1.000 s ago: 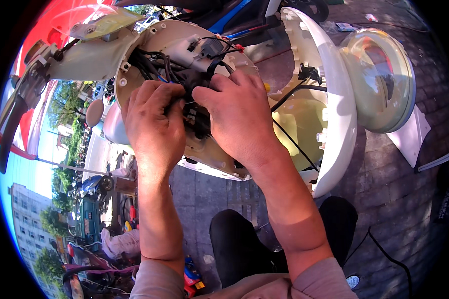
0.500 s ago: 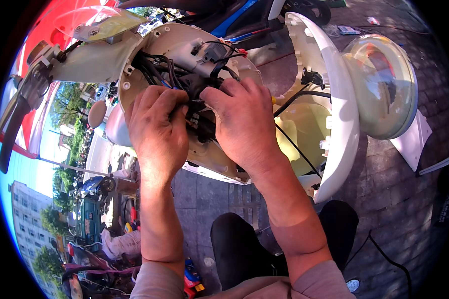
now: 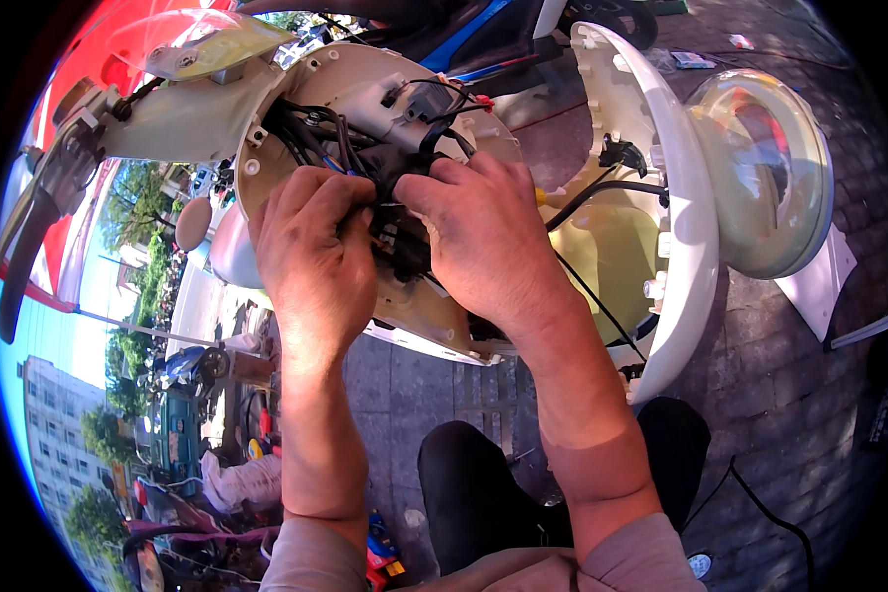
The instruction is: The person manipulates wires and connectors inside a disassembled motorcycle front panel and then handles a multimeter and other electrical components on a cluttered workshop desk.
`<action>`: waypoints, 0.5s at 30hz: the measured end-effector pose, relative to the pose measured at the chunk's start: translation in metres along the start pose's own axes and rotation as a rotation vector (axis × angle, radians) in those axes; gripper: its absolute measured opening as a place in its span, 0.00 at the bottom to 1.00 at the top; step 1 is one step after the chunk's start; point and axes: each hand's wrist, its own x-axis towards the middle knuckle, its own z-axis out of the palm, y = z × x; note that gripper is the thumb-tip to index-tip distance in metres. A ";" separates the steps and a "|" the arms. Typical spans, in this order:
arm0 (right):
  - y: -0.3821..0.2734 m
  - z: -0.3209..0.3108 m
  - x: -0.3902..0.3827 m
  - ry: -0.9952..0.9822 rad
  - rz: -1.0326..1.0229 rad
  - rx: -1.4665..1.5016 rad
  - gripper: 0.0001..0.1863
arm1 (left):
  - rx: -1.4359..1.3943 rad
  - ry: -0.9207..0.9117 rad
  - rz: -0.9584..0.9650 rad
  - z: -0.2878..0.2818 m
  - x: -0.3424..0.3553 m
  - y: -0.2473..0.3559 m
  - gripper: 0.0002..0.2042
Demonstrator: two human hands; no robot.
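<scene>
My left hand (image 3: 316, 257) is closed, fingertips pinched on a thin wire in the opened body of a cream-coloured scooter (image 3: 257, 163). Close beside it, my right hand (image 3: 488, 237) also pinches, thumb and forefinger at the same short stretch of wire (image 3: 387, 203). The fingers partly hide that wire. Around both hands runs a bundle of dark wires (image 3: 311, 138), with a few blue ones near the left fingertips. A small yellow piece (image 3: 541, 197) peeks out beside my right hand; what it belongs to is hidden.
To the right hangs a detached cream front panel (image 3: 686, 217) with a round headlamp (image 3: 760, 173), joined by a black cable (image 3: 597, 197). A brake lever (image 3: 35, 237) sticks out at the left. Another scooter (image 3: 464, 39) stands beyond; a white sheet (image 3: 819, 281) lies on the paving.
My hands stay pinched at the wire, with only a slight shift. The right forearm and the front panel with the headlamp have moved slightly to the right.
</scene>
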 end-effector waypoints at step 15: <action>-0.031 0.034 -0.016 0.271 -0.001 -0.126 0.08 | 0.119 0.094 0.035 0.008 -0.003 0.000 0.08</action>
